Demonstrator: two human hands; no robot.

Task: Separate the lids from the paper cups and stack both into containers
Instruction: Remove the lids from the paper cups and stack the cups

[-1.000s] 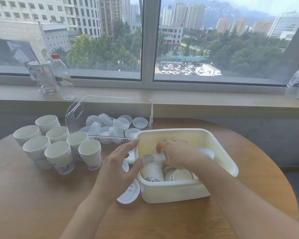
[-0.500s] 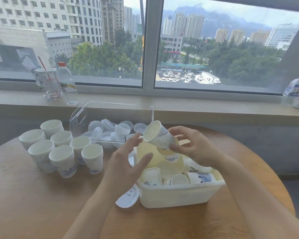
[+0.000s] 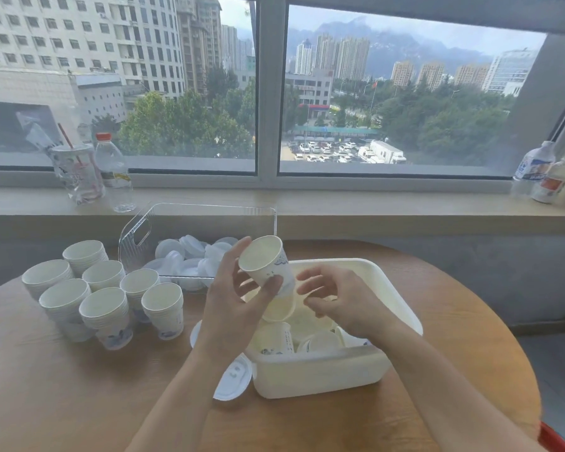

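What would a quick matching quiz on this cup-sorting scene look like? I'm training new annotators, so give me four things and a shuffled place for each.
Things:
1. paper cup
2. clear bin
3. cup stacks
4. water bottle

Places:
A. on the windowsill
B. table, left of the bins
C. held in the left hand
D. behind the white tub, holding lids

Pairs: 1-C, 2-D, 3-B, 4-A

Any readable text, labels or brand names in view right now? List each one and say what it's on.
None can be read.
Held paper cup in the left hand: blue print, too blurred.
Cup stacks: blue print, too small.
Sill bottle: label blurred.
Right sill bottles: blue and red labels, unreadable.
Plastic drink cup: printing unreadable.
Building sign outside: too small.
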